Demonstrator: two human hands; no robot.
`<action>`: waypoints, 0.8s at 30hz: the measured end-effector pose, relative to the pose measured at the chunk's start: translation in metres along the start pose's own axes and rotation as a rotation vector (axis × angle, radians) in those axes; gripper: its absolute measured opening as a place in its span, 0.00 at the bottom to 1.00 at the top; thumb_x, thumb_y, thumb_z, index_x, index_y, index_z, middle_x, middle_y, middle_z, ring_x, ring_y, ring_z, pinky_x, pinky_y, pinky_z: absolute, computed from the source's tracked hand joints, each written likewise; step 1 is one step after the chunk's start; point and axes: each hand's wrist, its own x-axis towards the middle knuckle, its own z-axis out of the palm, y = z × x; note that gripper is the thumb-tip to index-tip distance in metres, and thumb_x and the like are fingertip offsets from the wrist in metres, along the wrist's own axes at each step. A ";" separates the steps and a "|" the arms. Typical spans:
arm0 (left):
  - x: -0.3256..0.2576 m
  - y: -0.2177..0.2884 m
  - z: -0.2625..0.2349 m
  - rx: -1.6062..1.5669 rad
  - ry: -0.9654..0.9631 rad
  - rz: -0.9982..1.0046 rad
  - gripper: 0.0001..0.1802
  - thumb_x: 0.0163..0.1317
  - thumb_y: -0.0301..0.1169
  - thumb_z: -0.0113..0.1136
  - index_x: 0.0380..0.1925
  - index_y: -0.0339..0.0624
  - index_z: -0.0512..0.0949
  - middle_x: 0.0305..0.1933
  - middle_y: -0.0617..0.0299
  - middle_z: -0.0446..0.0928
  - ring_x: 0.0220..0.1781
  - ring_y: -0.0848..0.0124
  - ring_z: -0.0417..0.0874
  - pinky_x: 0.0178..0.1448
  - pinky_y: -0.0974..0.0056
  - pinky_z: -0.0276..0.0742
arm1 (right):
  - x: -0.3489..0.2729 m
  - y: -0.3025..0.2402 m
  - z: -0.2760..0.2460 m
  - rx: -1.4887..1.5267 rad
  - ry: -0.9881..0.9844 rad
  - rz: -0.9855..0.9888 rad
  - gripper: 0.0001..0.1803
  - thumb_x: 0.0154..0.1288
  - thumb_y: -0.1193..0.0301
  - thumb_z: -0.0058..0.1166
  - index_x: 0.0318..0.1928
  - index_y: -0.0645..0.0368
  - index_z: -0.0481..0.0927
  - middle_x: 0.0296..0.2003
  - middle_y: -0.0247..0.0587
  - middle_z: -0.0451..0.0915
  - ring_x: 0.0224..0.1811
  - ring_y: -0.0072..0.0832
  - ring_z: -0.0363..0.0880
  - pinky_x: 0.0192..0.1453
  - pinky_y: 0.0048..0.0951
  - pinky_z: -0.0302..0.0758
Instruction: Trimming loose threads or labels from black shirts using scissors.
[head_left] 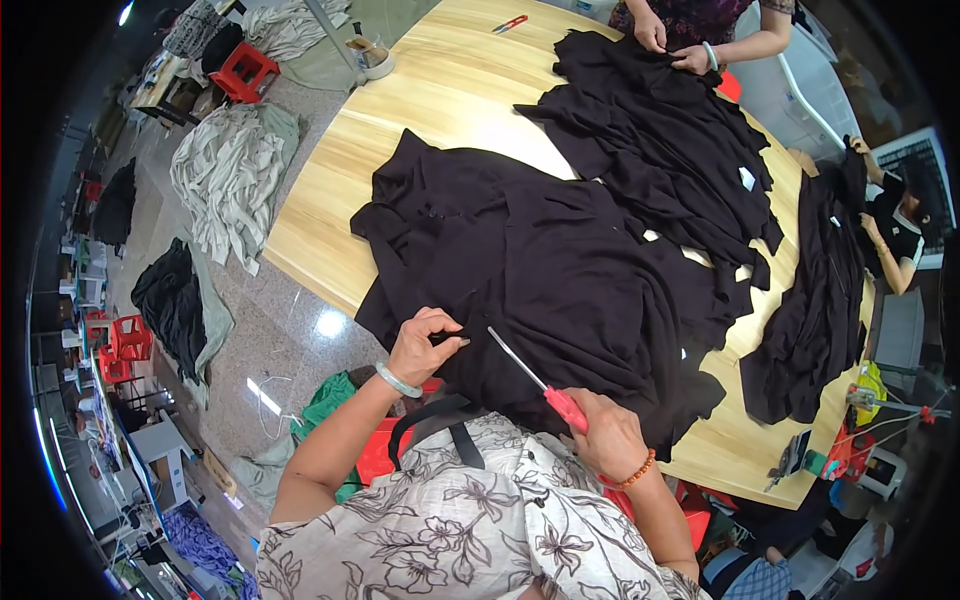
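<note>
A black garment (560,270) lies spread over the wooden table in front of me, its folds bunched on the right. My left hand (425,345) is pinched closed on the near left edge of this garment. In my right hand (607,435) is a slim tool with a red handle (566,409) and a long thin metal shaft; I cannot tell its exact kind. The shaft points up and left, its tip over the black cloth a short way right of my left fingers. Whether the tip touches the cloth is not clear.
Across the wooden table (330,190), a co-worker's hands (690,55) handle more black garments (650,130). Another person holds black cloth (815,290) at the right. Red-handled snips (511,24) lie at the far edge. Pale cloth (235,175) and red stools (243,72) stand left.
</note>
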 end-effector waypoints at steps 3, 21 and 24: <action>0.002 0.000 0.003 -0.008 0.005 -0.026 0.07 0.44 0.21 0.63 0.27 0.32 0.79 0.28 0.57 0.77 0.35 0.64 0.75 0.43 0.65 0.69 | -0.006 0.003 0.003 0.002 -0.052 0.020 0.18 0.53 0.73 0.56 0.47 0.54 0.73 0.32 0.47 0.80 0.36 0.46 0.79 0.40 0.42 0.75; 0.010 0.000 -0.003 -0.111 -0.074 -0.074 0.07 0.48 0.23 0.64 0.26 0.30 0.77 0.25 0.61 0.73 0.28 0.73 0.73 0.35 0.70 0.68 | -0.018 0.005 0.010 0.101 -0.114 0.125 0.21 0.53 0.73 0.55 0.50 0.54 0.73 0.33 0.49 0.80 0.37 0.46 0.79 0.42 0.42 0.75; 0.017 0.005 0.002 -0.065 -0.113 -0.116 0.08 0.49 0.24 0.64 0.28 0.30 0.77 0.24 0.62 0.71 0.26 0.77 0.71 0.32 0.71 0.66 | -0.022 0.008 0.016 0.126 0.032 0.131 0.22 0.53 0.75 0.54 0.51 0.52 0.73 0.38 0.47 0.80 0.41 0.45 0.79 0.46 0.41 0.75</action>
